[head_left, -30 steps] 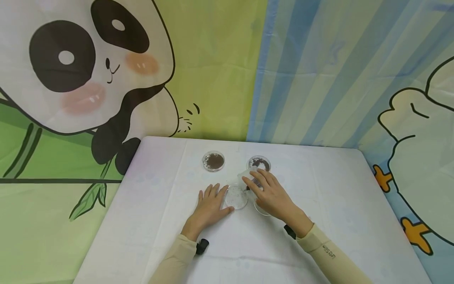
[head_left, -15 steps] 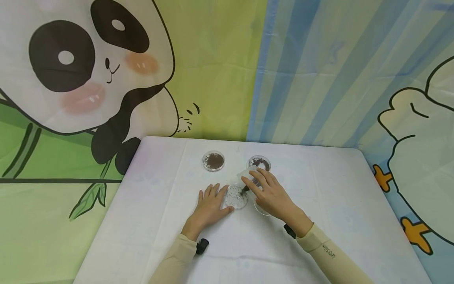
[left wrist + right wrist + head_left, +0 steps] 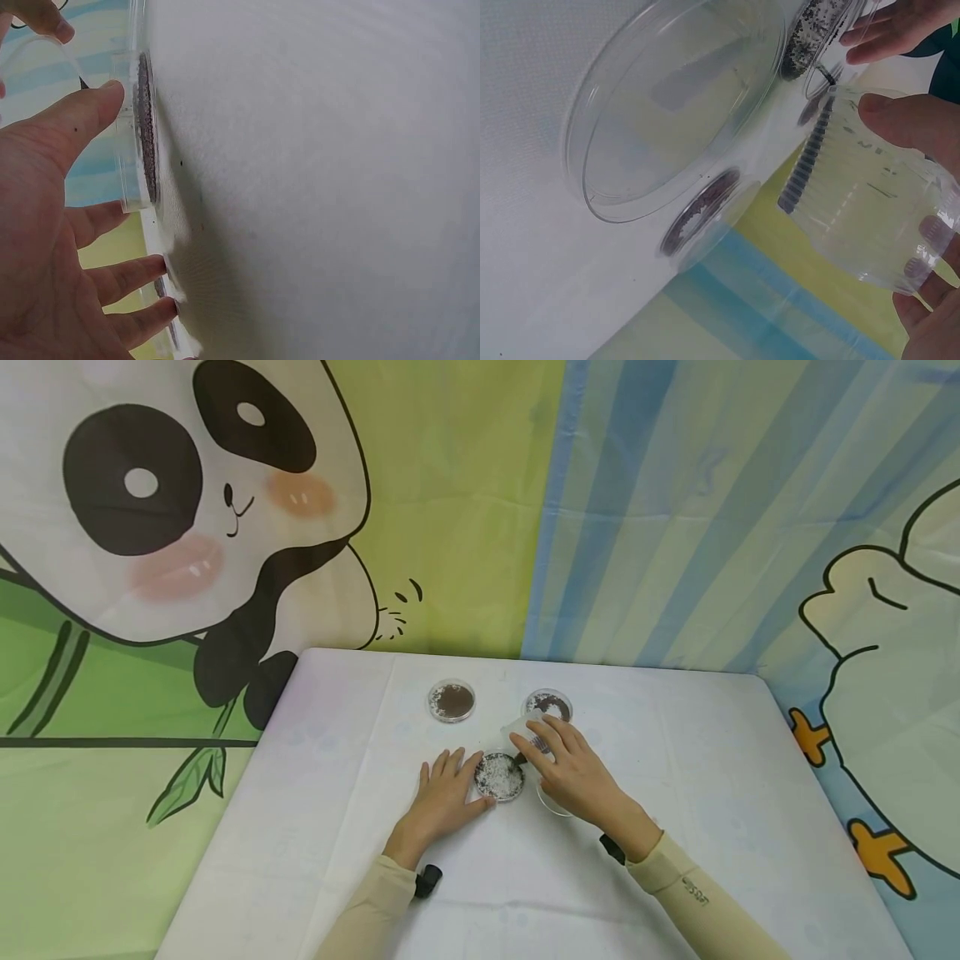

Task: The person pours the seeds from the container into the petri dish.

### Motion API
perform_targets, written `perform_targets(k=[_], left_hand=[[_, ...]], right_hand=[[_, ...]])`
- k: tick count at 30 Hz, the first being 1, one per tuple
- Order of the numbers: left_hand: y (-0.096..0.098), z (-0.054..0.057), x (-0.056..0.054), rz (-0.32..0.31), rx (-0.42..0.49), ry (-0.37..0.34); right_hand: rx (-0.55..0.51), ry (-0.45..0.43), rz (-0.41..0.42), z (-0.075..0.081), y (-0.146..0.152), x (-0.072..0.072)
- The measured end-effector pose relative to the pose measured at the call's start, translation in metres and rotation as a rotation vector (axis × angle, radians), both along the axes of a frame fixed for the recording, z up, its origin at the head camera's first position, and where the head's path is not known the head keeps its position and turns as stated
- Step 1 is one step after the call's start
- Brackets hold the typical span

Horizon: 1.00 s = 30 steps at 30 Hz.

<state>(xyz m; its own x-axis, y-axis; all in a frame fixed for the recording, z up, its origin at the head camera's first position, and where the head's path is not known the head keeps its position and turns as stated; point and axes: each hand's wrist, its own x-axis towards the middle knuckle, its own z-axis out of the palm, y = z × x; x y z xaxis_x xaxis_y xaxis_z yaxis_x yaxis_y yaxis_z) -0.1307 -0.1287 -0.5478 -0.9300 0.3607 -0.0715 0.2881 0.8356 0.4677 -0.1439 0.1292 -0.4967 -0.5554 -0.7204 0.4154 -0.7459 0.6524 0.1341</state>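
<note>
In the head view my left hand [image 3: 438, 803] holds a clear petri dish [image 3: 500, 777] on the table, thumb at its near edge and index finger at its left. Dark granules are scattered over the dish's bottom; the left wrist view shows the dish [image 3: 130, 169] side-on between thumb and index finger. My right hand [image 3: 581, 781] grips a clear graduated plastic beaker [image 3: 870, 195], tipped with its mouth low over the dish's right side. A dark stream of granules [image 3: 518, 761] falls from it. Fingers hide part of the beaker.
Two more petri dishes with dark granules, one at the back left [image 3: 452, 701] and one at the back right [image 3: 548, 703], stand on the white table [image 3: 675, 743]. Beneath my right hand lies a clear round dish or lid [image 3: 667, 127]. Printed cloth [image 3: 465, 485] hangs behind.
Dark granules have spread across the petri dish, which was nearly bare a second ago. Both hands have hardly moved; the beaker stays tipped.
</note>
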Motion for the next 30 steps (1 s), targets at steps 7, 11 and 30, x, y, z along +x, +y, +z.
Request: perform_targets(k=[7,11,30], left_hand=[[-0.0001,0.0002,0.0000,0.003,0.005,0.002],[-0.0004,-0.0009,-0.0002,0.001,0.003,0.005],[-0.0009,-0.0022,-0.0004,-0.002,0.003,0.003]], right_hand=[[0.005,-0.004,0.005,0.0010,-0.0010,0.0000],[0.007,-0.009,-0.001,0.0010,-0.0010,0.0000],[-0.003,-0.002,-0.004,-0.0014,-0.0012,-0.0008]])
